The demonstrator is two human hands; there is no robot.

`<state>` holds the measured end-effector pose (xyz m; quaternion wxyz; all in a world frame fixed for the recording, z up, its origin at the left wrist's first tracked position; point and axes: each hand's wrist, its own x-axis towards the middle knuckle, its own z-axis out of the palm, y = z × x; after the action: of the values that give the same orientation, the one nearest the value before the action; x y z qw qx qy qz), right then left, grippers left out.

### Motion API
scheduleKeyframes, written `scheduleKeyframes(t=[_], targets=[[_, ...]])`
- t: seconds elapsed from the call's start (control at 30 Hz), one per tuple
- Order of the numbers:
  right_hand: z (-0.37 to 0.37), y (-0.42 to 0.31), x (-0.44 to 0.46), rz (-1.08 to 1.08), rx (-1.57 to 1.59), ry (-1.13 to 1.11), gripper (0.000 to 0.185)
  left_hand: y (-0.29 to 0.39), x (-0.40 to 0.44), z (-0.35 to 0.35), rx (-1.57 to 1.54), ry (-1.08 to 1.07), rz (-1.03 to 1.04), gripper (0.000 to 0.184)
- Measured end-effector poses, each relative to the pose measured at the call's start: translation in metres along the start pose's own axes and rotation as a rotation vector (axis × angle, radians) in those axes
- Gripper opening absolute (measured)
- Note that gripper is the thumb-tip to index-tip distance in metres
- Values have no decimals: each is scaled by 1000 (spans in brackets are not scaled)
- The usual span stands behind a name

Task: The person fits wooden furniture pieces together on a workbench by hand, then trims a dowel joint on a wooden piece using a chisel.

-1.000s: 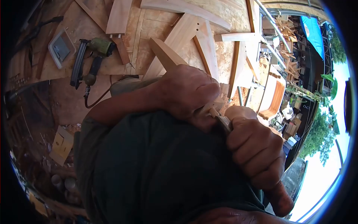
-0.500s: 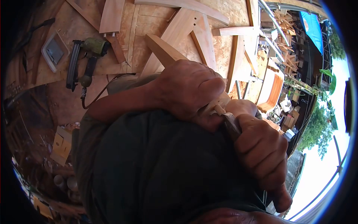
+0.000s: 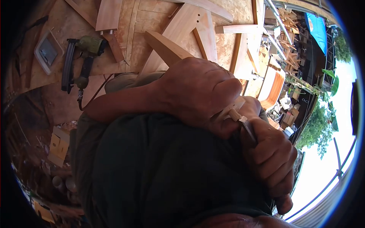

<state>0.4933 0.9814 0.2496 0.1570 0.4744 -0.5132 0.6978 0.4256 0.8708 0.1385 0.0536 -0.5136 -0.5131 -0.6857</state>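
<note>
My left hand (image 3: 201,91) is wrapped round a tapered wooden piece (image 3: 165,48), whose wide end sticks out beyond the knuckles. On the near side of that hand, a short wooden peg (image 3: 234,114) projects from the piece. My right hand (image 3: 272,155) is closed round a tool with a narrow metal blade (image 3: 248,130); its handle is hidden in the fist. The blade's tip touches or nearly touches the peg's end, where pale cut wood shows. Both hands are close together in front of the dark shirt.
A green nail gun (image 3: 89,47) with a hose lies on the wooden workbench (image 3: 146,19), beside a grey tray (image 3: 48,53). Several cut wooden parts (image 3: 110,15) lie across the bench. A cardboard box (image 3: 59,146) is on the floor at left. Curved orange-brown wood (image 3: 274,89) stands at right.
Both hands, the wooden piece and the blade have shifted right in view. More of the peg shows between the hands. The bench and its items have drifted left and slightly upward in view.
</note>
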Motion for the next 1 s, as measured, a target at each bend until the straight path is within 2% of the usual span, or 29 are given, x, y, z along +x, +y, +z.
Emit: scheduleKeyframes(t=[0.13, 0.43, 0.53, 0.63, 0.77, 0.87, 1.0], targets=[[-1, 7, 12, 38, -141, -79, 41, -5, 4, 8, 20, 20, -13, 50], [-6, 1, -2, -64, 9, 79, 35, -4, 9, -4, -67, -42, -105, 53], [-6, -12, 1, 34, -47, 78, 47, -1, 10, -7, -60, -87, -131, 54], [-4, -9, 2, 8, -110, 72, 49, -4, 9, -2, -26, -76, -113, 55], [-12, -5, 9, 66, -97, -62, 30, -6, 10, 4, -66, -33, -72, 48], [-10, -3, 14, 121, -82, -56, 31, -5, 8, 6, -42, -52, -85, 50], [-9, -8, 6, 67, -32, 1, 36, -5, 7, 9, -36, -8, -58, 54]])
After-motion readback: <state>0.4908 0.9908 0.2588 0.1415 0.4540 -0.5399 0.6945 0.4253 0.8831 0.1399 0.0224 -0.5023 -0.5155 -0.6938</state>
